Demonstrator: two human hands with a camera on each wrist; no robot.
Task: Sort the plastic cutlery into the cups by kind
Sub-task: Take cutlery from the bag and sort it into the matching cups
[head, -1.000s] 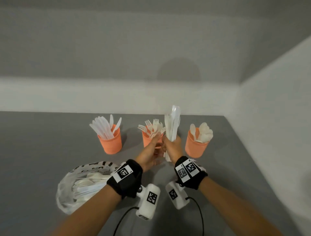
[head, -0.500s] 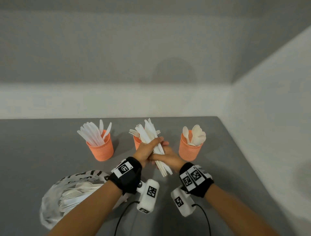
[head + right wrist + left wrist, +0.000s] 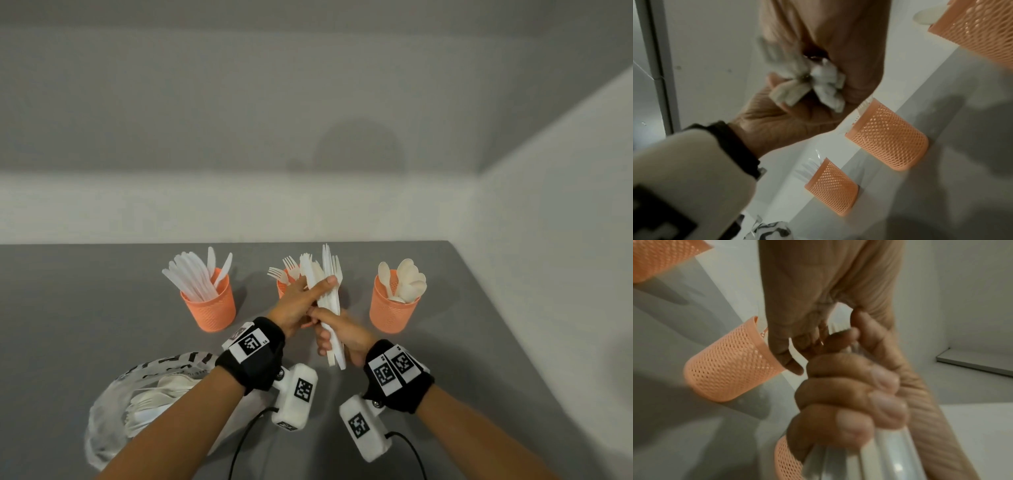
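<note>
Cutlery bundle (image 3: 329,291), both hands gripping, above cups

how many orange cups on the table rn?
3, in a row at the table's far side: left cup holds knives, middle cup holds forks and sits mostly hidden behind the left hand, right cup holds spoons.

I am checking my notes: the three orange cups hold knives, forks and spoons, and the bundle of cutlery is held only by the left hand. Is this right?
Not quite. In the head view both hands hold the bundle of cutlery: the right hand grips its lower part, the left hand its middle. The three orange cups do hold knives, forks and spoons.
</note>
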